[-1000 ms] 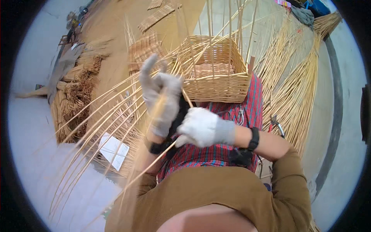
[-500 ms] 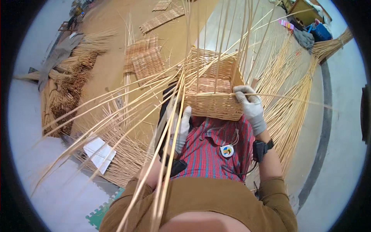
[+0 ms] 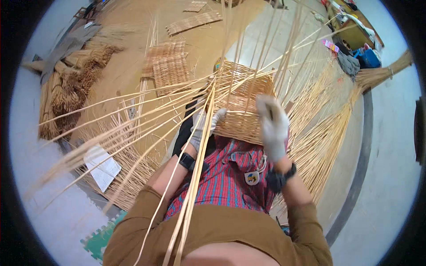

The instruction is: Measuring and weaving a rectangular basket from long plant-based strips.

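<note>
A square woven wicker basket rests over my lap, with tall upright canes rising from its rim. My left hand, in a pale glove, holds the basket's near left corner, its thumb against the front wall; long canes partly cover the fingers. My right hand, gloved as well, is at the near right corner and smeared by motion, so its grip cannot be made out. From the basket's left corner, loose canes fan out leftward, and several more hang down across my left forearm.
Flat woven panels lie on the brown floor sheet ahead. Bundled canes are stacked at the far left, and loose canes spread on the right. A white paper sits at lower left. A blue container stands at upper right.
My right hand has moved left and inward from the cane it held at the basket's right corner. The basket has tilted, and the view has shifted slightly.
</note>
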Available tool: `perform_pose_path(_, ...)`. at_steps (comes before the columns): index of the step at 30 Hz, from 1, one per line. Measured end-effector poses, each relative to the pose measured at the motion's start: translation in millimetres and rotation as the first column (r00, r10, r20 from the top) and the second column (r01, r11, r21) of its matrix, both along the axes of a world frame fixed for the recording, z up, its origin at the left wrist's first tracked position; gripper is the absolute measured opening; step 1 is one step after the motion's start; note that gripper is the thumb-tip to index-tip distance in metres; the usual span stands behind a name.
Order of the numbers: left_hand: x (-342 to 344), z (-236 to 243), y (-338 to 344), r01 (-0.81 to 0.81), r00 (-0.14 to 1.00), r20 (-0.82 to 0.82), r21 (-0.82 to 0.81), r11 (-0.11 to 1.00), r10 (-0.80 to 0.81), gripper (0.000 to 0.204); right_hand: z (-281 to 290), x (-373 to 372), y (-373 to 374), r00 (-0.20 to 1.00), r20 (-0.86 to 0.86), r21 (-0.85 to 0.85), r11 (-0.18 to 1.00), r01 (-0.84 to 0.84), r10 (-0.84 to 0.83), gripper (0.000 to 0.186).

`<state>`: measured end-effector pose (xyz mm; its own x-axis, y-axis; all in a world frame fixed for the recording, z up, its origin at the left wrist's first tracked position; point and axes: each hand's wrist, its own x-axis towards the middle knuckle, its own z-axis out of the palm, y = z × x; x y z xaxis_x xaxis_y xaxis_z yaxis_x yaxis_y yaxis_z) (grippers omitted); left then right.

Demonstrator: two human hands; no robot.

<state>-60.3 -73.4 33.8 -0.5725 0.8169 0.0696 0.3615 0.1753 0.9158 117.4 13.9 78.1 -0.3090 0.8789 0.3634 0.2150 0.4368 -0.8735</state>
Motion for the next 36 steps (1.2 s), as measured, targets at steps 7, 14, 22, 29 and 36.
perform_pose_path(7,-1,-49,11,-0.054,0.937,0.35,0.09,0.994,0.019,0.067,10,-123,77,0.997,0.068,0.042,0.999,-0.03,0.027,0.061)
perform_pose_path(14,0,-45,3,0.017,0.922,0.381,0.157,0.987,-0.076,0.044,-71,54,-6,0.961,-0.197,-0.176,0.971,0.159,-0.193,0.019)
perform_pose_path(22,49,-16,47,0.258,0.925,0.293,-0.015,0.966,-0.242,0.021,-93,76,-10,0.835,-0.377,-0.628,0.773,0.088,-0.401,0.007)
perform_pose_path(29,62,-31,65,0.235,0.971,0.085,-0.146,0.961,-0.225,0.031,-6,-7,85,0.999,-0.025,0.395,0.918,0.043,-0.036,0.062)
perform_pose_path(36,60,-20,52,0.337,0.883,0.365,-0.054,0.94,-0.296,0.024,-68,74,-48,0.871,-0.226,-0.617,0.756,0.218,-0.436,0.027)
